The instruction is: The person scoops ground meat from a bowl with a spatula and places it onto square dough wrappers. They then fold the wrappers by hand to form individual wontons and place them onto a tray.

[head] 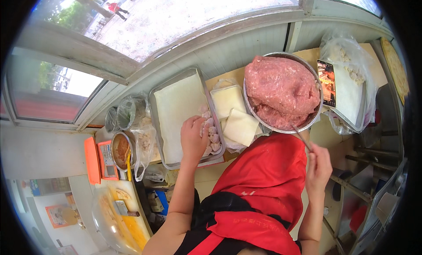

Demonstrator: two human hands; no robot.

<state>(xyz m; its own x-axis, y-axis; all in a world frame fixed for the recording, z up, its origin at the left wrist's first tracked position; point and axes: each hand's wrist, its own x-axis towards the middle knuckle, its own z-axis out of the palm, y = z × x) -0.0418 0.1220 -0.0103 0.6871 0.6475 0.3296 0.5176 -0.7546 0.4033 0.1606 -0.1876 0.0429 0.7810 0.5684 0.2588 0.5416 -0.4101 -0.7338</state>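
Note:
My left hand (pixel 195 136) reaches over a metal tray (pixel 208 98) lined with a pale sheet (pixel 178 100). Its fingertips are over folded wontons (pixel 215 139) clustered along the tray's right side; whether they grip one is hidden. In my right hand (pixel 318 166) is a thin stick-like utensil (pixel 301 136), its far end in pink minced meat (pixel 283 86). The meat is heaped above the rim of a round metal bowl (pixel 318 116). Between tray and bowl lie square dough wrappers (pixel 240 126), some on a plastic bag.
A smartphone (pixel 327 86) leans right of the bowl, before a bagged tray (pixel 354 93) of wontons. To the left are a filled plastic bag (pixel 144 141), a pan (pixel 120 146) of brown sauce, and a scale (pixel 108 159). A cleaver (pixel 122 209) lies farther down. Window frames border the bench.

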